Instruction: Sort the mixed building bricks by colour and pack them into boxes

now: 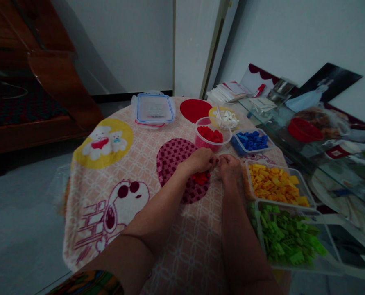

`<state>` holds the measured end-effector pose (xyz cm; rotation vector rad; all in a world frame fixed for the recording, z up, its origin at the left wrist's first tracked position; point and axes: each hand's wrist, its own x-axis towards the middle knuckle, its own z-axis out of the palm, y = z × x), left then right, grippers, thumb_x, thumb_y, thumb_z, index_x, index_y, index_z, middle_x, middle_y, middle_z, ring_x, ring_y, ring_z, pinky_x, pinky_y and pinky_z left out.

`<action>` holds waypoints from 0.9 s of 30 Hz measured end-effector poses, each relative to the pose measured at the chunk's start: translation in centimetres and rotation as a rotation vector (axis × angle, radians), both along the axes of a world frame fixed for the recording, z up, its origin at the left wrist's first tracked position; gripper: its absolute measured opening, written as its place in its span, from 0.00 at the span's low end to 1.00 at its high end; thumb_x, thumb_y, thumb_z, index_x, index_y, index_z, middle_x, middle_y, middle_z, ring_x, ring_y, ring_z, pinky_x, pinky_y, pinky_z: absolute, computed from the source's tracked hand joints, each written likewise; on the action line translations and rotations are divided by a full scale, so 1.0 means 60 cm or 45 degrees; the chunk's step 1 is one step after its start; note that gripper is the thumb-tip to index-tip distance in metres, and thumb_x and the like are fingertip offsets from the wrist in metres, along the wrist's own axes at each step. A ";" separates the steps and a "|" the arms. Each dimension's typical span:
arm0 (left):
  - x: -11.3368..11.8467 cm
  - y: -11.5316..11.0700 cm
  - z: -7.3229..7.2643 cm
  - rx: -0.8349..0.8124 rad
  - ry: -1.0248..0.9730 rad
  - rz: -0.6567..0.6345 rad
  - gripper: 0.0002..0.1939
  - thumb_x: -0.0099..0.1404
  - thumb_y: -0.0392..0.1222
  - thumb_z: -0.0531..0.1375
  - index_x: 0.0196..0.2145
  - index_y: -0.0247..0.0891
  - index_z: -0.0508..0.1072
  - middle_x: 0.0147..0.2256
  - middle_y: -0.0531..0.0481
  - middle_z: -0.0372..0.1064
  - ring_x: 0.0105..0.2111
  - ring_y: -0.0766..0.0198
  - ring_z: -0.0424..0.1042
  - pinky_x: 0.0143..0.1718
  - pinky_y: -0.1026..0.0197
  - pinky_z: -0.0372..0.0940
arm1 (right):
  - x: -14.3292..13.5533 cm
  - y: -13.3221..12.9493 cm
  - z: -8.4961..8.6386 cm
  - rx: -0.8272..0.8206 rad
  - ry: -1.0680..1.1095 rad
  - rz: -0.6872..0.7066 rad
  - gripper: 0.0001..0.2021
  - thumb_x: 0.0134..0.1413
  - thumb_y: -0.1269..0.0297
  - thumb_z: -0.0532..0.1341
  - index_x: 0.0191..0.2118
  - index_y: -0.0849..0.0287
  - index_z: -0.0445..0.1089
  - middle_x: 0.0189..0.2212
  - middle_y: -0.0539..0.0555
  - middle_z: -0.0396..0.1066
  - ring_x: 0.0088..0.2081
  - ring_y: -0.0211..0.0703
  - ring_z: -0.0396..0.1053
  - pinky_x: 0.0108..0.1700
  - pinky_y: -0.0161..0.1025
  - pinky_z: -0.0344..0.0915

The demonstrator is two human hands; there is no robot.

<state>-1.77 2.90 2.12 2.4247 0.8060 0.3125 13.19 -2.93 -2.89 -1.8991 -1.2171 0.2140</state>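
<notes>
Both hands meet near the middle of the patterned tablecloth [188, 241], just in front of a round tub of red blocks [209, 134]. My left hand [202, 159] is closed, its fingertips pinched around something small and reddish that I cannot make out clearly. Close beside it, my right hand [229, 167] is closed too, thumb and fingers together; what it holds, if anything, is too small to tell. Several loose red blocks [201, 178] lie on the cloth under my left hand, over a dark red checked circle.
Open containers of blue blocks [251, 140], yellow blocks [274, 183] and green blocks [288, 237] line the right side. White pieces [228, 119] lie behind the red tub. Clear lidded boxes [155, 108] sit at the back. A cluttered glass table [332, 176] adjoins on the right.
</notes>
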 end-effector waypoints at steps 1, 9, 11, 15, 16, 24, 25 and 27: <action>0.000 0.000 0.001 -0.006 -0.023 0.018 0.12 0.55 0.26 0.59 0.28 0.36 0.82 0.27 0.50 0.77 0.30 0.64 0.73 0.36 0.64 0.63 | 0.000 0.000 0.000 -0.003 -0.001 0.002 0.13 0.53 0.60 0.56 0.29 0.58 0.76 0.27 0.56 0.76 0.30 0.46 0.69 0.37 0.41 0.60; 0.002 0.001 0.011 -0.076 -0.320 0.137 0.07 0.59 0.32 0.62 0.29 0.34 0.82 0.26 0.50 0.76 0.28 0.66 0.71 0.35 0.64 0.63 | 0.001 -0.002 -0.001 0.012 0.019 0.006 0.13 0.53 0.58 0.56 0.30 0.58 0.76 0.27 0.56 0.77 0.30 0.48 0.69 0.35 0.41 0.59; 0.003 0.002 0.013 -0.119 -0.449 0.213 0.07 0.59 0.31 0.62 0.31 0.33 0.82 0.27 0.49 0.77 0.28 0.67 0.72 0.35 0.65 0.64 | 0.002 -0.001 -0.002 0.000 0.033 0.007 0.13 0.53 0.59 0.56 0.29 0.57 0.76 0.25 0.55 0.76 0.29 0.47 0.69 0.35 0.41 0.59; 0.004 0.004 0.015 -0.185 -0.698 0.409 0.08 0.59 0.30 0.62 0.34 0.33 0.82 0.28 0.50 0.77 0.28 0.67 0.73 0.34 0.66 0.67 | 0.003 0.002 -0.003 -0.019 0.062 -0.005 0.12 0.52 0.60 0.56 0.28 0.57 0.75 0.24 0.54 0.75 0.29 0.47 0.69 0.35 0.41 0.60; 0.004 0.005 0.015 -0.189 -0.754 0.447 0.08 0.59 0.30 0.62 0.34 0.33 0.82 0.28 0.50 0.78 0.28 0.67 0.74 0.34 0.66 0.67 | 0.002 0.002 -0.003 -0.016 0.069 -0.003 0.12 0.52 0.60 0.56 0.28 0.57 0.75 0.24 0.54 0.75 0.29 0.47 0.69 0.35 0.41 0.60; 0.006 0.009 0.016 -0.012 -0.861 0.644 0.13 0.60 0.29 0.61 0.40 0.36 0.83 0.39 0.46 0.81 0.35 0.64 0.78 0.43 0.61 0.72 | -0.001 0.002 -0.003 0.027 0.063 -0.001 0.11 0.51 0.62 0.56 0.27 0.57 0.74 0.23 0.53 0.74 0.28 0.46 0.69 0.36 0.40 0.61; 0.007 0.008 0.016 0.012 -0.853 0.651 0.15 0.60 0.29 0.61 0.43 0.36 0.83 0.41 0.45 0.81 0.37 0.64 0.78 0.44 0.61 0.72 | -0.001 0.002 -0.003 0.026 0.057 -0.002 0.11 0.51 0.61 0.56 0.27 0.57 0.75 0.23 0.53 0.74 0.28 0.46 0.69 0.35 0.41 0.60; 0.007 0.008 0.017 0.029 -0.859 0.645 0.17 0.61 0.29 0.61 0.46 0.36 0.82 0.45 0.43 0.80 0.39 0.63 0.78 0.45 0.60 0.73 | 0.000 0.001 -0.002 0.011 0.061 -0.002 0.12 0.52 0.60 0.56 0.28 0.57 0.75 0.23 0.53 0.74 0.28 0.46 0.69 0.35 0.41 0.60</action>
